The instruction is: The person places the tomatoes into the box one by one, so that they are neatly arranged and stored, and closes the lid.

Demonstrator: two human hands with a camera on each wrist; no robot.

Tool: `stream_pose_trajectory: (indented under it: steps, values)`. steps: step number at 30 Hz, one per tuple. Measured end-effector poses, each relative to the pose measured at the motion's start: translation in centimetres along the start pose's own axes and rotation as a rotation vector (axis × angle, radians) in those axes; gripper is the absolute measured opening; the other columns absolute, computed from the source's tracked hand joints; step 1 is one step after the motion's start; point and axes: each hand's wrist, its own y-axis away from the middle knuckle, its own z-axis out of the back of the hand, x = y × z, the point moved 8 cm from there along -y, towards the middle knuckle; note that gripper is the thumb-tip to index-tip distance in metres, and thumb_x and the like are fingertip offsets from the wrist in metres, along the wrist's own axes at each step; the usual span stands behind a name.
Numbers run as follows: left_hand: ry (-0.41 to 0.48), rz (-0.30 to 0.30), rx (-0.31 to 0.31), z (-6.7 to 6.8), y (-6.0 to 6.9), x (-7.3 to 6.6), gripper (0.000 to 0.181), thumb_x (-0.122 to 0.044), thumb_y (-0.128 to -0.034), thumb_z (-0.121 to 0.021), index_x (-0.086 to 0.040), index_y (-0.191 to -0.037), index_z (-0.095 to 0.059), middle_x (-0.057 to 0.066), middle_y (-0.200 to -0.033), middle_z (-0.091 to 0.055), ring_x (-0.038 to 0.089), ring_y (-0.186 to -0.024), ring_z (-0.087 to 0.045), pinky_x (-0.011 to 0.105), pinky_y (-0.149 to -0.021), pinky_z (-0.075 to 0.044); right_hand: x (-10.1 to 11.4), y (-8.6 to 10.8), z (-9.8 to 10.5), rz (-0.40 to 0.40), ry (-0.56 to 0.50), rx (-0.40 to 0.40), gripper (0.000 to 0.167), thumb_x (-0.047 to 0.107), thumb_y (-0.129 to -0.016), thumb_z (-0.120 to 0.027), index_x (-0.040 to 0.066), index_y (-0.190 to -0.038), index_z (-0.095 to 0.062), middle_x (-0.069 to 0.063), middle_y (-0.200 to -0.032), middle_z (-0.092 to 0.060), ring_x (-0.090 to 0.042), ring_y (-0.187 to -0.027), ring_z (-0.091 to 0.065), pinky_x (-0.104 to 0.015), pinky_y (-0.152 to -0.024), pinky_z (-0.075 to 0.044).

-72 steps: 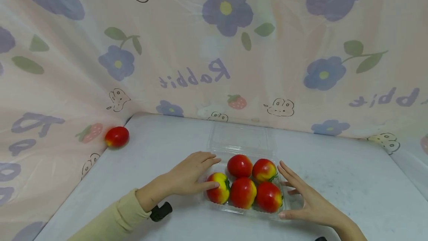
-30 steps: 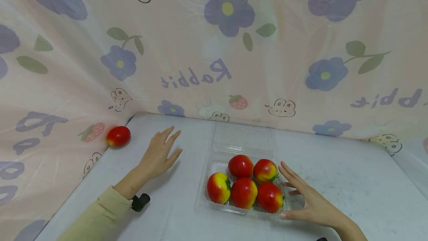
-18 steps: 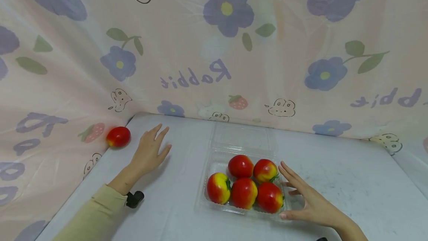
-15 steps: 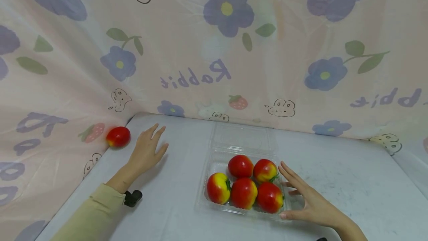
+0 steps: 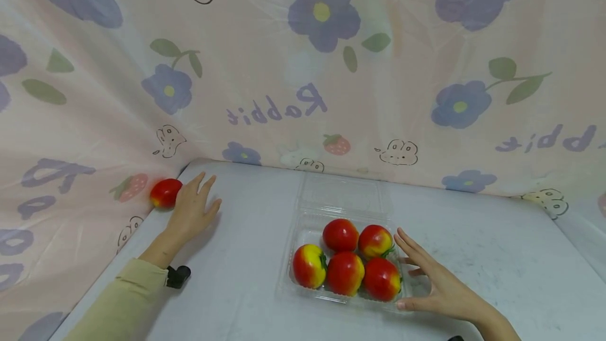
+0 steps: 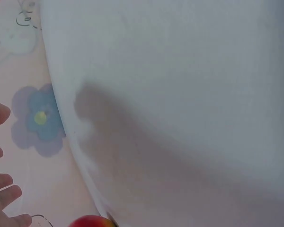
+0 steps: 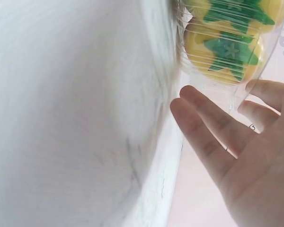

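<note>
My left hand [image 5: 188, 212], its fingers spread and holding nothing, is just beside a lone red-and-yellow tomato [image 5: 164, 193] at the table's far left. Part of that tomato is behind the hand; only its top [image 6: 91, 222] shows in the left wrist view. A clear plastic clamshell box [image 5: 286, 272] lies unlatched at the centre right, with several similar tomatoes [image 5: 344, 273] in it. Beside its right wall is my right hand [image 5: 442, 288], fingers extended, thumb near the front corner. In the right wrist view, green star-shaped calyxes [image 7: 232, 49] show through the wall, with fingertips close to it.
The box's transparent lid [image 5: 342, 193] lies folded back toward the rear curtain. A patterned curtain [image 5: 265, 67] closes off the back and left of the white table [image 5: 246, 288]. A black wrist device [image 5: 179, 277] sits under the left wrist.
My left hand has left the tomato at the box's left side and moved left to the lone tomato, which it now partly covers. The right hand has stayed at the box.
</note>
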Motion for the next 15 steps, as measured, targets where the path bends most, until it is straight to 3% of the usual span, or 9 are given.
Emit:
stream_pose_trajectory:
  steps: [4,10,15]
  values:
    - [-0.002,0.016,0.009,0.0,0.0,0.6,0.06,-0.015,-0.0905,-0.059,0.005,-0.142,-0.036,0.032,-0.147,-0.027,0.049,-0.132,-0.027,0.067,-0.109,-0.018,0.0,0.0,0.0,0.005,0.0,-0.001,0.106,0.031,-0.074,-0.082,0.017,-0.155,-0.016,-0.004,-0.162,-0.009,-0.036,-0.114,-0.055,-0.027,-0.082,-0.055]
    - [-0.018,0.024,-0.005,0.1,0.1,1.4,0.06,-0.014,-0.0892,-0.059,0.006,-0.141,-0.037,0.034,-0.146,-0.028,0.051,-0.132,-0.026,0.071,-0.107,-0.018,-0.5,-0.1,-0.2,-0.021,0.011,-0.004,0.107,0.032,-0.072,-0.083,0.017,-0.155,-0.016,-0.016,-0.16,-0.013,-0.035,-0.114,-0.056,-0.027,-0.082,-0.055]
    - [-0.04,0.028,-0.01,0.2,0.3,2.2,0.059,-0.014,-0.0894,-0.058,0.007,-0.14,-0.037,0.035,-0.146,-0.027,0.052,-0.132,-0.025,0.071,-0.107,-0.017,-0.5,-0.1,-0.3,-0.035,0.004,0.0,0.107,0.033,-0.072,-0.083,0.018,-0.155,-0.017,-0.017,-0.16,-0.014,-0.035,-0.114,-0.056,-0.026,-0.083,-0.055]
